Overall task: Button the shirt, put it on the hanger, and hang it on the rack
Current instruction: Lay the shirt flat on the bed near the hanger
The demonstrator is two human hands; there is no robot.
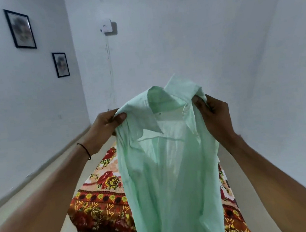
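I've got the mint-green shirt (170, 170) held up in the air in front of me, collar at the top and front open, hanging down over the floral bedspread (102, 199). My left hand (103, 127) pinches one shoulder between thumb and curled fingers — my right hand (215, 117) grips the other side by the collar. Two framed pictures (20, 28) hang on the left wall.
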